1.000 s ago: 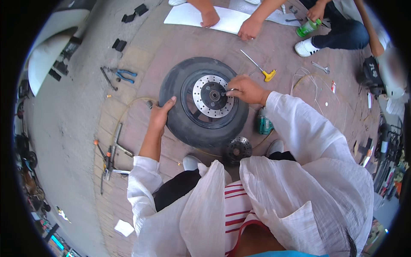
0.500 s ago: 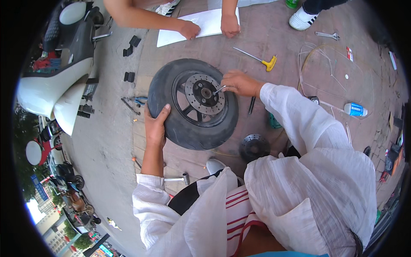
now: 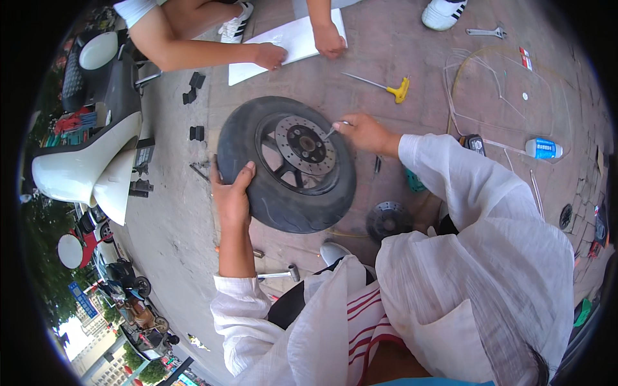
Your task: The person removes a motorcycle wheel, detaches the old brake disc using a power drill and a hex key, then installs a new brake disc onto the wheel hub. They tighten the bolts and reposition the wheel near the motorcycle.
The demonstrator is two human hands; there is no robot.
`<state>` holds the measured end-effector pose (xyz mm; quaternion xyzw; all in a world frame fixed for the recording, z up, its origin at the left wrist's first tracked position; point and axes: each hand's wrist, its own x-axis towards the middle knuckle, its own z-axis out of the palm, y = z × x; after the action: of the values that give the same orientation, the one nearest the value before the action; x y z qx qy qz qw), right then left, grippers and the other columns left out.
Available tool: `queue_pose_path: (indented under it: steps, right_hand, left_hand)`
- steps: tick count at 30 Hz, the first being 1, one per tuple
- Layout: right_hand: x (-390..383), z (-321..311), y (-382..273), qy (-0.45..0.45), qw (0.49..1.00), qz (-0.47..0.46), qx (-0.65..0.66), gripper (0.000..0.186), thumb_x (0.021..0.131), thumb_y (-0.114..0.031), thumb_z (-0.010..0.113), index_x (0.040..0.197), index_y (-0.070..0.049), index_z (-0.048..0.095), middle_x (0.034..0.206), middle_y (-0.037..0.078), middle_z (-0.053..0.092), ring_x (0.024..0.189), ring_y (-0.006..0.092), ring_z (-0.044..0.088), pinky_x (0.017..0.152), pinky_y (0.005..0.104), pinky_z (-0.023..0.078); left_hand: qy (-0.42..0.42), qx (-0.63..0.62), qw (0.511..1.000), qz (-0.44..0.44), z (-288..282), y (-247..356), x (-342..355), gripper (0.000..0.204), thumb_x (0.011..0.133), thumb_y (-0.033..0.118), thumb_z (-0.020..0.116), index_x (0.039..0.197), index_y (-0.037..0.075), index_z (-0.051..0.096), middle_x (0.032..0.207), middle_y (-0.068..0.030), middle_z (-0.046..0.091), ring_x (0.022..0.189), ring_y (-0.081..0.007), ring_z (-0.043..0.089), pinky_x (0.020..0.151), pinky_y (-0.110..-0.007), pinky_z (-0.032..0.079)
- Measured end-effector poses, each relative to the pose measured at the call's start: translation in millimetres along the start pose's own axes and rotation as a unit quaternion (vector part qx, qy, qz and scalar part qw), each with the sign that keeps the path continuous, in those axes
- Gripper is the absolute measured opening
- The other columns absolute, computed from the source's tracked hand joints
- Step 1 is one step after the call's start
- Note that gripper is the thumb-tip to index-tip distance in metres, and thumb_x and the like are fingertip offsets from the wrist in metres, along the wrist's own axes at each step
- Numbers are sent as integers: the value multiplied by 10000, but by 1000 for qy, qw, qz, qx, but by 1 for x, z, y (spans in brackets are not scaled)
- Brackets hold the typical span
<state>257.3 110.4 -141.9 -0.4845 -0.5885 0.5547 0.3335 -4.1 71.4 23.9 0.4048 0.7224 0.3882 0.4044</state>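
Observation:
A scooter wheel with a black tyre is tilted up in front of me, its drilled brake disc facing up toward me. At the tyre's left side, my left hand grips the tread, thumb on the sidewall and fingers around the edge. Across the wheel, my right hand pinches a small thin metal tool, perhaps a hex key. The tool's tip is over the disc near the hub bolts; whether it sits in a bolt I cannot tell.
A second brake disc lies near my shoe. Scattered around are a yellow-handled screwdriver, an adjustable wrench, a socket wrench and a blue-white bottle. Another person's hands rest on a white sheet. A white scooter stands left.
The wheel leans a little differently, and the tool shows at a new angle in my right hand. My left hand keeps its hold. The other person's hands stay on the sheet; the whole view has shifted slightly.

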Motion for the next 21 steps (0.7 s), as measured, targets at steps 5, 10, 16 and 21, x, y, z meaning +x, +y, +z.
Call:
queue_pose_path:
  steps: [5, 10, 16, 21]
  right_hand:
    - [-10, 45, 18, 28, 993, 27, 108, 303, 956, -267, 539, 962, 13, 652, 795, 220, 649, 739, 323, 626, 731, 400, 486]
    - [-14, 75, 35, 69, 986, 50, 146, 299, 959, -269, 542, 988, 12, 642, 792, 209, 649, 722, 327, 620, 706, 392, 485]
    - [-11, 67, 34, 33, 993, 32, 109, 288, 984, -253, 523, 1018, 13, 629, 794, 131, 636, 763, 182, 593, 737, 343, 479]
    - [-10, 62, 37, 27, 988, 14, 151, 256, 972, -230, 525, 981, 6, 623, 844, 207, 643, 762, 297, 617, 722, 381, 479]
  left_hand:
    - [32, 114, 992, 42, 3, 16, -17, 909, 747, 178, 767, 1443, -101, 254, 1358, -244, 457, 1185, -272, 510, 1021, -329, 386]
    - [67, 175, 981, 55, 11, 11, -26, 898, 773, 240, 756, 1448, -85, 260, 1400, -260, 417, 1269, -305, 447, 1080, -346, 312]
    - [72, 186, 976, 84, 24, 20, -25, 884, 776, 258, 755, 1441, -77, 278, 1403, -261, 413, 1290, -310, 424, 1095, -342, 286]
    - [68, 185, 977, 81, 32, 22, -23, 876, 776, 252, 753, 1438, -77, 284, 1397, -251, 420, 1277, -296, 432, 1092, -339, 292]
